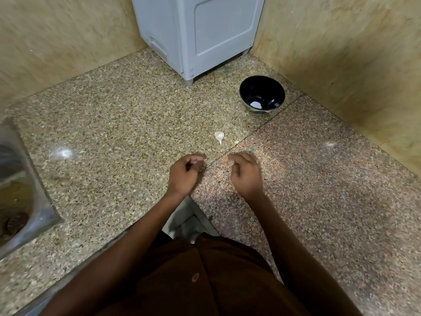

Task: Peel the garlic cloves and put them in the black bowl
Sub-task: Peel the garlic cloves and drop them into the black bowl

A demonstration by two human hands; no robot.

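Both hands hover low over the counter [114, 124], and the risk here is a fumble: the garlic [219, 136] is small, rounded and papery, lying alone just beyond the fingertips, so a hasty pinch could send it skidding away from the black bowl [273, 87], which sits well apart near the back corner beside the grey appliance [205, 30]. The left hand [185, 174] is loosely curled, fingers bent inward and blurred, so whether it grips anything I cannot tell. The right hand [246, 176] arches knuckles-up, fingers half closed around nothing visible.
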